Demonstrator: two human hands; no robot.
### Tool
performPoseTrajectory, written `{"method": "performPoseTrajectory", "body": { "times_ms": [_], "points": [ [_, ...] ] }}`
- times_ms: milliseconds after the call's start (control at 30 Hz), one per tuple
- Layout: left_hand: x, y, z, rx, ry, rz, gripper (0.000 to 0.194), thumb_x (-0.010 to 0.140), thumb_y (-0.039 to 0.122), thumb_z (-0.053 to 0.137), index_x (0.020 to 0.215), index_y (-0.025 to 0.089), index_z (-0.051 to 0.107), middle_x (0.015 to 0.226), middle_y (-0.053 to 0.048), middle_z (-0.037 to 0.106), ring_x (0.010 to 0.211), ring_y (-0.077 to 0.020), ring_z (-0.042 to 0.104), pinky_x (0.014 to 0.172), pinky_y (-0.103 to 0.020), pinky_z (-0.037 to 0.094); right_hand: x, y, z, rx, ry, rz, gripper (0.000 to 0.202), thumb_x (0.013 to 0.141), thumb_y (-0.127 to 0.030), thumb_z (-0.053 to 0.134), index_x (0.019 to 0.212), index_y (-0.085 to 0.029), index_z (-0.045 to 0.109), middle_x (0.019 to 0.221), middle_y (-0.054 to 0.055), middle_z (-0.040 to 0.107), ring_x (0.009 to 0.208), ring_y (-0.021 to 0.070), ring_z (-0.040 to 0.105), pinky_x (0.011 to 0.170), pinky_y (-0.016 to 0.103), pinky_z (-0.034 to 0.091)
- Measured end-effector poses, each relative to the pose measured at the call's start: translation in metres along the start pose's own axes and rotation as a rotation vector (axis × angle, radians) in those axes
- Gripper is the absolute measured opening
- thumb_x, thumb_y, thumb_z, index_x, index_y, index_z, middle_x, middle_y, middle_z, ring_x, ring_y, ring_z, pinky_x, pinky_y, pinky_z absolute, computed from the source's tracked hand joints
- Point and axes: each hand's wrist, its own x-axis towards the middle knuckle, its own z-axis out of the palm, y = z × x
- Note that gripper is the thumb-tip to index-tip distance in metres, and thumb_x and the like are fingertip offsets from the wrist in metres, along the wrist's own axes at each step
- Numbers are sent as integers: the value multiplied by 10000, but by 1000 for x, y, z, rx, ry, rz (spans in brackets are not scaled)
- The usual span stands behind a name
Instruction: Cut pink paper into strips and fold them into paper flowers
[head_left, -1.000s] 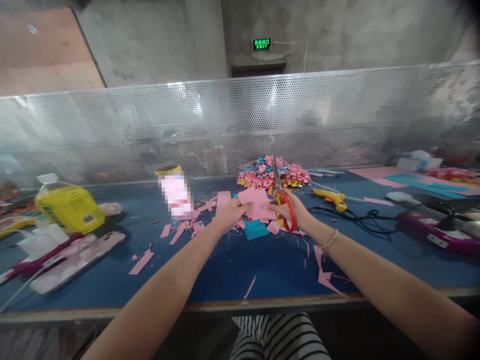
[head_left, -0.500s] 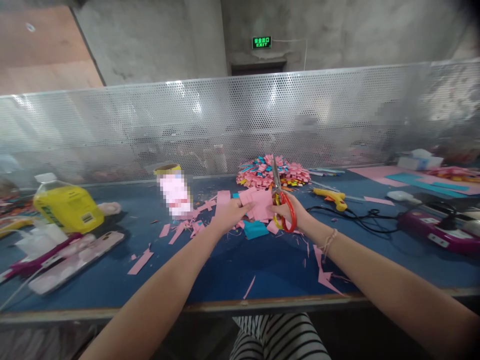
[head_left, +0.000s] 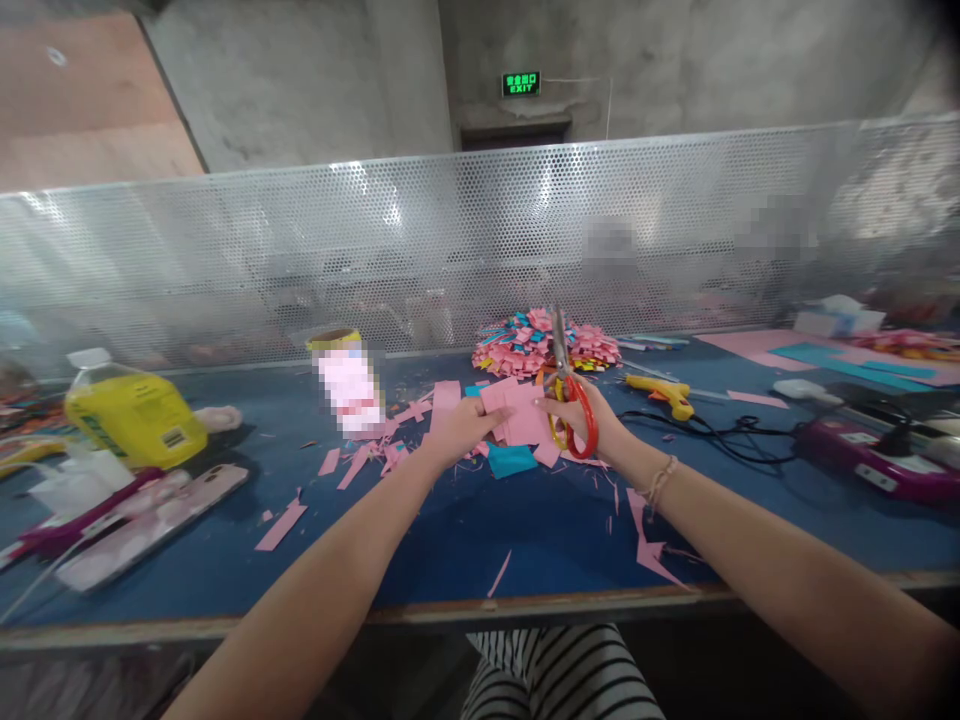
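My left hand (head_left: 463,428) is closed, with the left edge of several pink paper pieces (head_left: 525,414) pinched between thumb and fingers. Scissors (head_left: 561,350) with red and yellow handles hang on my right hand (head_left: 596,418), blades pointing up and away from me. The fingertips of that same hand touch the right side of the pink paper. Below the paper lies a blue paper piece (head_left: 512,461) on the table. Just behind the hands sits a fringed heap of pink, blue and yellow paper strips (head_left: 517,345).
Pink scraps (head_left: 282,527) lie about the blue table (head_left: 420,560). To the right are a yellow glue gun (head_left: 664,393) with a black cord and a purple power strip (head_left: 874,460). On the left stand a yellow-liquid bottle (head_left: 139,415) and a phone (head_left: 157,530). A perforated metal screen (head_left: 420,250) rises behind.
The scissors have shifted slightly right, and their handles have turned a little in my right hand. My left hand keeps its hold on the pink paper, nearly in place.
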Motion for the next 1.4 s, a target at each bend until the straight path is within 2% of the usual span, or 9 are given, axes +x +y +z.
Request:
{"method": "performPoseTrajectory", "body": {
  "times_ms": [133,267,400,600,900,1133,1400],
  "points": [
    [-1,1,3,-77,-45,-15,246,654,370,583,639,125,601,499,-17,575,436,-93,509,461,-215,424,2,-1,-2,37,58,-65,335,530,-194,651,748,-205,397,530,-89,468,344,48,431,299,174,358],
    [1,-5,3,-158,-69,-43,296,667,417,555,663,124,597,537,-25,583,464,-105,536,496,-244,457,2,1,-2,18,32,-67,337,532,-198,649,754,-211,395,527,-92,469,336,49,431,304,178,363],
    [0,-6,3,-84,-75,-30,341,668,455,536,688,121,599,573,-35,597,488,-115,560,496,-237,463,2,5,0,9,10,-37,343,540,-217,653,763,-221,392,512,-95,459,319,54,420,291,186,352],
    [-1,-2,4,-12,-127,-22,357,661,449,545,801,128,612,604,-42,617,480,-117,565,512,-249,477,0,1,1,56,100,5,346,537,-210,671,736,-231,388,509,-92,449,335,49,403,298,177,337],
    [-1,-2,4,6,-121,-47,389,682,455,522,855,114,597,579,-26,593,476,-103,548,502,-236,463,1,2,2,88,134,-13,337,518,-212,665,729,-215,403,473,-104,443,329,60,419,305,183,331],
    [-3,1,5,107,-126,-30,358,688,454,512,759,114,596,578,-29,588,463,-110,552,453,-211,430,2,6,1,48,90,-54,335,521,-208,649,744,-216,399,449,-100,476,330,78,436,305,190,343],
    [-6,10,9,44,-123,-34,307,687,413,536,730,114,596,538,-16,572,451,-102,546,466,-210,449,-1,-1,3,59,101,-50,301,537,-212,622,715,-213,380,448,-101,460,354,86,466,326,197,370]
  ]
}}
